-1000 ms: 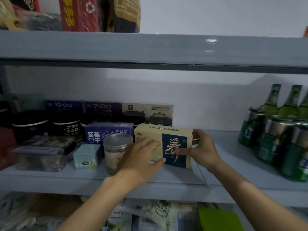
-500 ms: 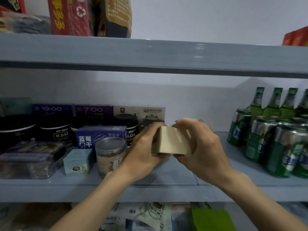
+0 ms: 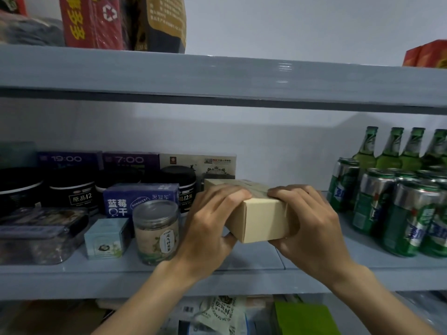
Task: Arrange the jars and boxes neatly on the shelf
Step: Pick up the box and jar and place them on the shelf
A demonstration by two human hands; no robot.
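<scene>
Head view: beige cardboard box (image 3: 262, 220), plain end facing the camera — held over the grey shelf board (image 3: 72, 272), just right of the clear plastic jar with metal lid (image 3: 156, 232). Left hand (image 3: 208, 234) grip: fingers curled over the box's top left edge. Right hand (image 3: 312, 228) grip: wrapped round its right end. Green cans (image 3: 399, 211) stand well right of the jar.

I have both hands raised: left hand (image 3: 208, 228) and right hand (image 3: 312, 228) face each other, fingers (image 3: 232, 197) curled, clamping.
</scene>
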